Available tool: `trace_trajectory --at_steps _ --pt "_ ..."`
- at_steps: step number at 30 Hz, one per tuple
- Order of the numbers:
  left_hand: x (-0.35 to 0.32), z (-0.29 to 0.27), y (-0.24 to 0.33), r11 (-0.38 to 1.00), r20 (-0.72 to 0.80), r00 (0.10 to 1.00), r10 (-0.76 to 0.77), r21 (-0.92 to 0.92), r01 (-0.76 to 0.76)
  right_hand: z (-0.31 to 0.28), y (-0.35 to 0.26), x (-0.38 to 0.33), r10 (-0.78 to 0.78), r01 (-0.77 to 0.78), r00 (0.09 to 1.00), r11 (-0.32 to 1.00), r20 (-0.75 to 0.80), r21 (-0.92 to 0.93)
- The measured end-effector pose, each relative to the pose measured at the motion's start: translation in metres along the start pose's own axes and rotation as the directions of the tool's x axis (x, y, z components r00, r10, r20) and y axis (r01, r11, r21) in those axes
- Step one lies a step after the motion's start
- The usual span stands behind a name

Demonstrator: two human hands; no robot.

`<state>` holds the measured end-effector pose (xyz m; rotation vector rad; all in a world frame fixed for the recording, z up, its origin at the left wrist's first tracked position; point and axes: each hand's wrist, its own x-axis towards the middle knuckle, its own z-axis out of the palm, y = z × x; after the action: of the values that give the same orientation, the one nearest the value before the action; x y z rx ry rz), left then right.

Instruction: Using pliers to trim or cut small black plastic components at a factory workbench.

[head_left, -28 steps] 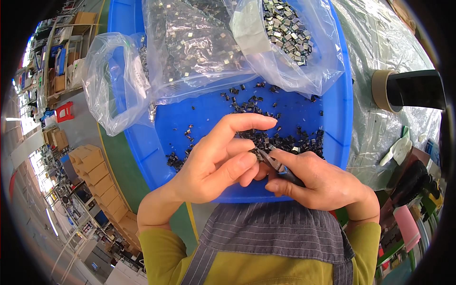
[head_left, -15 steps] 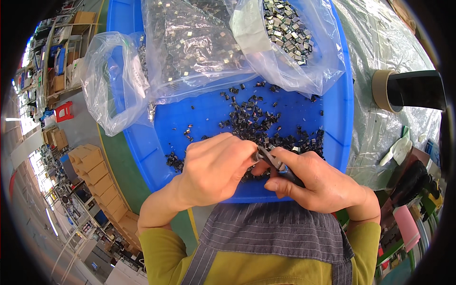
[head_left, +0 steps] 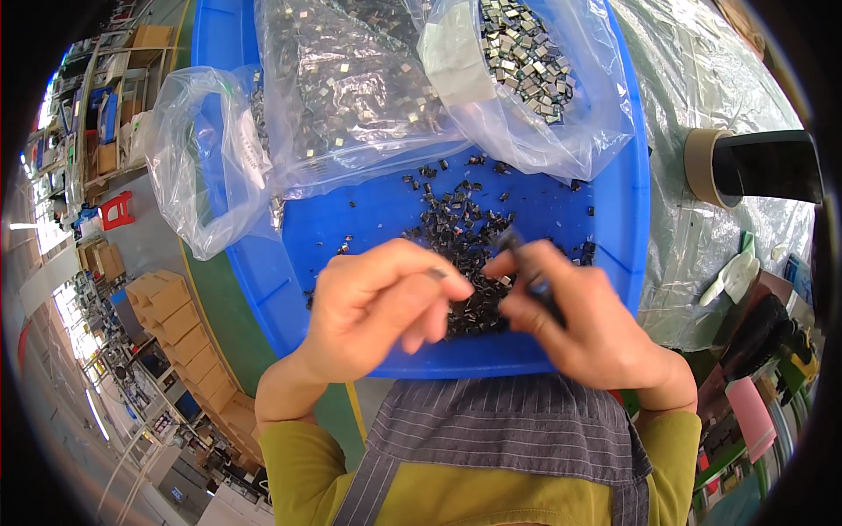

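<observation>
My left hand [head_left: 373, 302] is raised over the near part of the blue tray [head_left: 320, 215], thumb and forefinger pinched on a small dark metallic piece [head_left: 436, 274]. To its right, my right hand [head_left: 588, 320] is wrapped around a pair of pliers [head_left: 537, 282] with dark and blue handles. Motion blurs the jaws, which point away from me and stand apart from the left hand. Beneath both hands, a loose heap of small black parts [head_left: 474, 324] covers the tray floor, partly hidden by my fingers.
At the tray's far side lie a clear bag [head_left: 351, 96] of small parts and an open bag [head_left: 596, 131] showing square metal-topped pieces [head_left: 531, 66]. A crumpled clear bag [head_left: 206, 167] hangs over the left rim. Tape [head_left: 702, 167] and a white glove [head_left: 732, 276] lie right.
My hands have moved apart: the pliers' jaws have come away from the piece in my left fingers. The left hand has turned, showing its fingertips more.
</observation>
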<state>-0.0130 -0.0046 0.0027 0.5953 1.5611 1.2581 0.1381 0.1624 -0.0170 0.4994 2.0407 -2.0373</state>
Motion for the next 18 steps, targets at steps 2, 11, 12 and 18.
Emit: trace_trajectory --at_steps 2,11,12,18 --pt "0.004 0.007 -0.011 0.988 -0.029 0.995 0.099 0.12 -0.095 0.0 -0.001 0.002 0.003 0.006 0.995 0.996 0.095 -0.087" --pt "0.005 0.007 -0.024 0.54 0.105 0.768 0.632 0.651 -0.533 -0.008 -0.005 0.003 0.082 -0.125 0.954 0.983 0.287 0.132" --pt "0.005 0.008 -0.024 0.502 0.104 0.74 0.665 0.672 -0.545 -0.007 -0.004 0.002 0.073 -0.117 0.963 0.981 0.259 0.157" --pt "0.006 0.007 -0.024 0.506 0.105 0.742 0.662 0.668 -0.546 -0.007 0.011 -0.005 -0.436 0.341 0.885 0.846 -0.164 -0.411"
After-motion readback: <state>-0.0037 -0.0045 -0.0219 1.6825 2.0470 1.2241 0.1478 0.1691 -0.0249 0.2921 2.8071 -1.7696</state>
